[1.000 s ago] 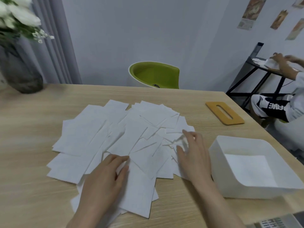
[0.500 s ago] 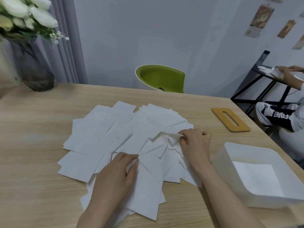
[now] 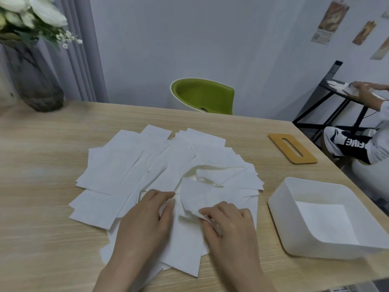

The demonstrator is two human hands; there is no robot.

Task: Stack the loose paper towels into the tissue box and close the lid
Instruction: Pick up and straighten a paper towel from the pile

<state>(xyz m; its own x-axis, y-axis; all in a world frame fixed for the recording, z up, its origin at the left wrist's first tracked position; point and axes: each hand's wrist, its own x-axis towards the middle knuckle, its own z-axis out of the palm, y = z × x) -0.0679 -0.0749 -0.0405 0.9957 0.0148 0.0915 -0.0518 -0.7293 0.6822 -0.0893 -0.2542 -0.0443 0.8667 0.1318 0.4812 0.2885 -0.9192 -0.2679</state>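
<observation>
White paper towels (image 3: 134, 165) lie fanned under our hands; our left hand (image 3: 145, 220) rests flat on them, our right hand (image 3: 229, 224) pinches one lifted sheet (image 3: 202, 194). The open tissue box (image 3: 282, 207) sits just right of it, the wooden lid (image 3: 292, 148) beyond.

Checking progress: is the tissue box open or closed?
Open: the white tissue box has no top, and its wooden lid lies apart on the table.

1. Paper towels (image 3: 134, 165): plain white, spread over the table (image 3: 42, 239), which shows pale wood grain.
2. Tissue box (image 3: 280, 207): white all over, with a white sheet inside.
3. Lid (image 3: 303, 159): orange-tan.
4. Chair (image 3: 202, 95): lime green inside, white shell.
5. Vase (image 3: 35, 81): smoky grey glass, holding white flowers (image 3: 42, 13).
6. Wall: pale grey-blue.
</observation>
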